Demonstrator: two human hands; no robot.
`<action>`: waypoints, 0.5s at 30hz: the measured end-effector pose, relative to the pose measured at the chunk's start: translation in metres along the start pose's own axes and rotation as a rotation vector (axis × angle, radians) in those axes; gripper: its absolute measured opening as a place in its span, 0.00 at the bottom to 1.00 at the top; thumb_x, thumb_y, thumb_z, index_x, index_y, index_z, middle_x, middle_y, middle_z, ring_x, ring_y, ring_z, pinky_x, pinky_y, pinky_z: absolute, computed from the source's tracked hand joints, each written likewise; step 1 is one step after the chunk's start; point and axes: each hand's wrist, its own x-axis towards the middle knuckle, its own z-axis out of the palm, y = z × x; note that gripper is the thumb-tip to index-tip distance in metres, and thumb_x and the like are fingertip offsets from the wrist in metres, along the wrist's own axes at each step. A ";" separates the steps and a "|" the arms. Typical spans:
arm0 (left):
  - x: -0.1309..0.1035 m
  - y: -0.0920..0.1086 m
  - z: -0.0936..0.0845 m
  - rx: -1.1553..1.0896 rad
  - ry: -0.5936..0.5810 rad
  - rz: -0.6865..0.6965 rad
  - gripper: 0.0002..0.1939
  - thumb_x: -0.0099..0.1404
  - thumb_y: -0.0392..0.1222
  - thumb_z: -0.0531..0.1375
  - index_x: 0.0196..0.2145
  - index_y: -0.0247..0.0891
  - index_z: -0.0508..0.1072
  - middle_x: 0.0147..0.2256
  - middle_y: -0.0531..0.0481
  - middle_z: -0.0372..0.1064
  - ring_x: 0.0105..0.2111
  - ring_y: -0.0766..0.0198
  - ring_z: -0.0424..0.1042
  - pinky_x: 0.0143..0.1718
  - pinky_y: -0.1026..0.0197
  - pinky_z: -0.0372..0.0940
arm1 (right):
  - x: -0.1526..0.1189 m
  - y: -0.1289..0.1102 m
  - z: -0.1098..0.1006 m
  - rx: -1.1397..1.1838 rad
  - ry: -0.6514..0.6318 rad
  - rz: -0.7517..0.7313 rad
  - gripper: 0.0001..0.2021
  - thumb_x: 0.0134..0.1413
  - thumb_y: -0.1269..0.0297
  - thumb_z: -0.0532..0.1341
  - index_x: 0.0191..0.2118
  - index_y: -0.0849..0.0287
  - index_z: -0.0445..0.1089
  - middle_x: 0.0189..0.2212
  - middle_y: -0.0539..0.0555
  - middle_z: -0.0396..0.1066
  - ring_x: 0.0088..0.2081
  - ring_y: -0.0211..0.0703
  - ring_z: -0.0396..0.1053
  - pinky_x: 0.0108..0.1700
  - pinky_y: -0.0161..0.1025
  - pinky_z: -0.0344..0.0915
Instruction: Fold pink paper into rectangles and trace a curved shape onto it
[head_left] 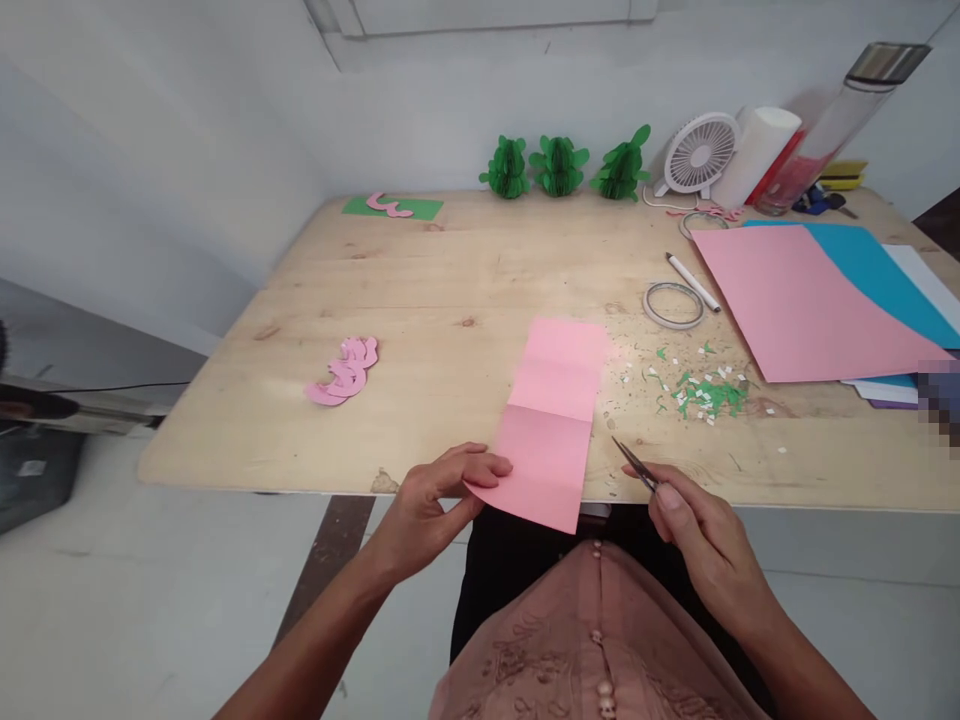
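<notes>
A creased strip of pink paper (551,420) lies at the front edge of the wooden table, its near end reaching past the edge. My left hand (442,500) pinches the near left corner of this strip. To the right of the paper, my right hand (697,525) holds slim dark metal tweezers or scissors (639,465), pointing up and left; which of the two is too small to tell. The tool's tip is apart from the paper. Curvy pink cut-outs (345,372) sit in a small pile on the left.
Green and white paper scraps (709,395) lie right of the strip, near a tape roll (673,305) and a pen (691,282). Large paper sheets (802,300) cover the right side. Green paper figures (559,166) and a white fan (701,155) stand at the back.
</notes>
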 end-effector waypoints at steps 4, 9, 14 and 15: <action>0.000 0.002 -0.006 -0.041 -0.040 -0.069 0.04 0.62 0.34 0.58 0.33 0.41 0.72 0.38 0.49 0.77 0.43 0.59 0.75 0.55 0.48 0.63 | -0.009 -0.001 0.002 -0.075 -0.017 -0.023 0.18 0.66 0.56 0.47 0.46 0.58 0.70 0.21 0.48 0.65 0.26 0.39 0.66 0.29 0.34 0.62; 0.001 0.002 -0.007 -0.108 -0.081 -0.156 0.05 0.62 0.35 0.57 0.33 0.41 0.73 0.39 0.49 0.77 0.45 0.60 0.74 0.49 0.54 0.68 | -0.010 -0.004 -0.001 -0.228 -0.032 -0.171 0.11 0.62 0.59 0.54 0.43 0.56 0.70 0.36 0.52 0.74 0.35 0.40 0.72 0.36 0.34 0.64; 0.009 0.006 -0.006 -0.167 -0.036 -0.352 0.05 0.61 0.42 0.59 0.30 0.40 0.74 0.35 0.48 0.76 0.39 0.60 0.75 0.40 0.59 0.71 | -0.006 0.001 -0.009 -0.453 -0.074 -0.292 0.11 0.61 0.59 0.56 0.45 0.57 0.68 0.35 0.53 0.75 0.32 0.42 0.72 0.34 0.36 0.63; 0.012 0.006 -0.006 -0.166 -0.028 -0.375 0.05 0.60 0.43 0.60 0.30 0.40 0.74 0.34 0.49 0.76 0.37 0.61 0.75 0.38 0.60 0.71 | -0.005 0.002 -0.009 -0.497 -0.089 -0.313 0.11 0.62 0.59 0.55 0.45 0.57 0.68 0.34 0.53 0.75 0.32 0.43 0.72 0.33 0.37 0.62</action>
